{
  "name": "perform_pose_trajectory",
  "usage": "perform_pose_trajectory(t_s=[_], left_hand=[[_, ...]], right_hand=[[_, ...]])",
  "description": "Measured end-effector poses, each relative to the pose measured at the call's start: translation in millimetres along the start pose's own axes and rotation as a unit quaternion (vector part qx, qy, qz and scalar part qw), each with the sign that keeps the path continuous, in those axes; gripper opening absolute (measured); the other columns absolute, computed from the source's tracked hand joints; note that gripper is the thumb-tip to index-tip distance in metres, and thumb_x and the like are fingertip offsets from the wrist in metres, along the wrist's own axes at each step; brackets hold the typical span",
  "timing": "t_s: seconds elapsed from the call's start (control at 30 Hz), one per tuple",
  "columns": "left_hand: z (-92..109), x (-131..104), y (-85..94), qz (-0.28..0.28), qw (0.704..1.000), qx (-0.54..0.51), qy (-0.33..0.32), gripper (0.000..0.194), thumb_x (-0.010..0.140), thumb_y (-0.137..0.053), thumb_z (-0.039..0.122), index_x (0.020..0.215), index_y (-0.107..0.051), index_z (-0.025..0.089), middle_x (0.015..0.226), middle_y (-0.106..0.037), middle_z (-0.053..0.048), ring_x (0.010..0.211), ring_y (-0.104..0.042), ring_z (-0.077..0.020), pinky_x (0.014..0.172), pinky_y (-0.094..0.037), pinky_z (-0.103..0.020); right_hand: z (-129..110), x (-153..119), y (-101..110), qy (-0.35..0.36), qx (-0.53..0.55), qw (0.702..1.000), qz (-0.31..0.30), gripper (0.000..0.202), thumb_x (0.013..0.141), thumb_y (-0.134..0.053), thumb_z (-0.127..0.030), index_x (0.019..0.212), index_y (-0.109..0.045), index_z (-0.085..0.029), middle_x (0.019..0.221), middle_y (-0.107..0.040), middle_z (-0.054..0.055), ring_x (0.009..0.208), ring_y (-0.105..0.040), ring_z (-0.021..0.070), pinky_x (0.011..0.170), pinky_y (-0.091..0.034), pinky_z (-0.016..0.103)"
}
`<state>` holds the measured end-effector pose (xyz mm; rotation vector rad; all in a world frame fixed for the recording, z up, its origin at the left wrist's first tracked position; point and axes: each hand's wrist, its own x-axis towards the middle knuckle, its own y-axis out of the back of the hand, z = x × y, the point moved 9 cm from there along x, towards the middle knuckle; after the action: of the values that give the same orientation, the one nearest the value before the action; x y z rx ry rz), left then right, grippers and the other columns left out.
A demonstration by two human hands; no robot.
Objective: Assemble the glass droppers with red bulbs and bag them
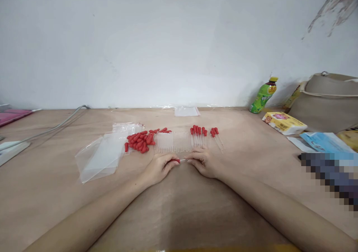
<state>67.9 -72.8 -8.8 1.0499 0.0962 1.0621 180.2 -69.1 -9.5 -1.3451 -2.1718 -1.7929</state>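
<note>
Between finger and thumb, my left hand [161, 167] pinches a red rubber dropper bulb [176, 161]. A thin clear glass tube [183, 160] runs from that bulb into the closed fingertips of my right hand [203, 162]. Just beyond my left hand lies a heap of loose red bulbs [140, 142]. Beside the heap, a row of bare glass tubes [173, 142] lies side by side. Past my right hand are several droppers with red bulbs fitted [199, 130], and a smaller group of droppers [214, 131] sits to their right.
Clear plastic bags [100, 158] lie at left, and a small bag [187, 111] lies by the wall. A grey cable [61, 123] crosses the left side. At right stand a green bottle [263, 97], a yellow tissue pack [283, 123], a blue packet [321, 142] and a beige bag [330, 102].
</note>
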Motion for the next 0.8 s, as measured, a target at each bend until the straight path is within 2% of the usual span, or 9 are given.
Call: perform_pose_trajectory(t_s=[0.37,0.8], left_hand=[[-2.4,-1.6,-2.7,0.001,1.000,0.024,-0.009,0.015,0.086,-0.048,0.026,0.088,-0.061,0.019,0.077,-0.065,0.000,0.066,-0.058,-0.0117,0.063,-0.044,-0.023],[2.4,-3.1,-5.6,0.001,0.998,0.041,-0.051,0.012,0.084,-0.051,0.026,0.088,-0.059,0.017,0.076,-0.064,-0.001,0.067,-0.057,-0.0118,0.061,-0.043,-0.022]], right_hand=[[-13.2,0.1,0.0,0.028,-0.094,0.995,0.012,0.022,0.086,-0.040,-0.020,0.084,-0.062,-0.017,0.068,-0.059,0.002,0.059,-0.049,0.0111,0.065,-0.027,0.029],[-20.4,5.0,-13.6,0.038,-0.111,0.993,-0.018,0.026,0.087,-0.035,-0.019,0.073,-0.056,-0.015,0.062,-0.058,0.002,0.055,-0.046,0.0113,0.062,-0.024,0.028]])
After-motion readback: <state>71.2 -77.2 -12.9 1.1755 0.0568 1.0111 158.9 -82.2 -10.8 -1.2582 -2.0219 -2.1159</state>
